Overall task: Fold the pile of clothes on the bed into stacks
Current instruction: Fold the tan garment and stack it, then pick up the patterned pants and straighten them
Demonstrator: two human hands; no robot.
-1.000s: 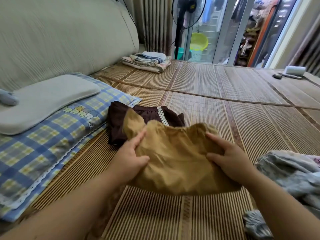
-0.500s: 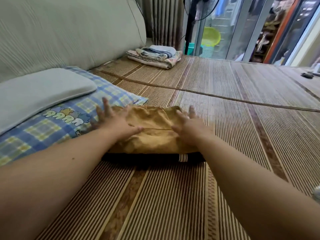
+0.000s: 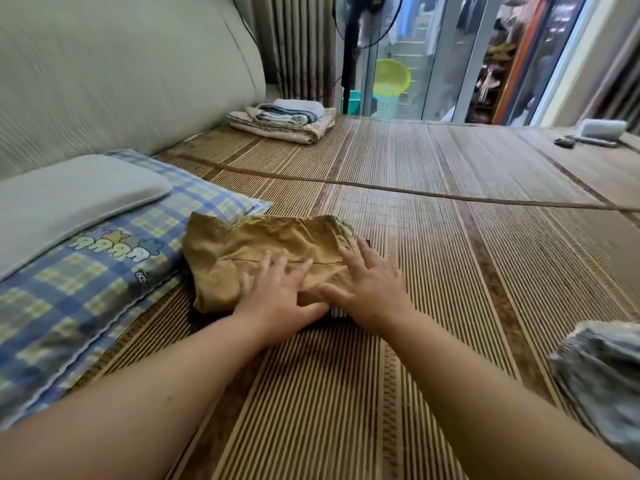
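Left hand (image 3: 277, 294) and right hand (image 3: 369, 289) are flat, gripping nothing, on the tan shorts (image 3: 242, 251) by the pillow (image 3: 86, 282), and the grey pile (image 3: 602, 375) sits off right, closer to the right hand.

Tan shorts (image 3: 263, 251) lay folded flat at 12 o'clock, on top of a dark garment (image 3: 341, 312) with a white stripe. Grey clothes (image 3: 602, 379) lay heaped at 4 o'clock.

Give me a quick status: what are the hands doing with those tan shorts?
Left hand and right hand open, pressing flat on folded tan shorts. Shorts lie on a dark garment. Nothing in the way; grey clothes at right.
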